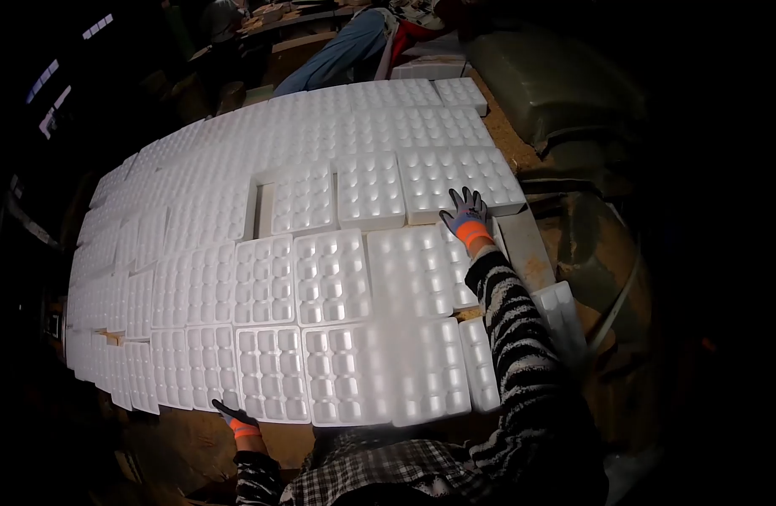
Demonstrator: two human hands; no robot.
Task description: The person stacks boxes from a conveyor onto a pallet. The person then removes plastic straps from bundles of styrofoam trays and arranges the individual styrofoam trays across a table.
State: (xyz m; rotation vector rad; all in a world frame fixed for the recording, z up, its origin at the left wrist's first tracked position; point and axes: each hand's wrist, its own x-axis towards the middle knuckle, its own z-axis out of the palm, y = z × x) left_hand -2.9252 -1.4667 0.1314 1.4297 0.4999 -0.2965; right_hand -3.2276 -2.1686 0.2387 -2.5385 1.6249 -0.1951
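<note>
White foam trays with rows of square hollows or rounded bumps cover a wide table in front of me. My right hand (466, 212), in a grey glove with black fingertips and an orange cuff, reaches far out. Its fingers are spread over the near edge of a bumpy foam tray (455, 173) in the third row from the back. At the table's front edge, my left hand (234, 417) wears a matching glove. Its fingers stretch out and touch the near end of a foam tray with hollows (211, 363); its palm is partly hidden.
A narrow gap (263, 207) between trays shows the brown board beneath. More trays (559, 316) sit at the right edge. A large dark green wrapped bundle (548, 84) stands at the back right. Blue cloth (342, 55) lies behind the table, and a person (222, 18) is at the far back.
</note>
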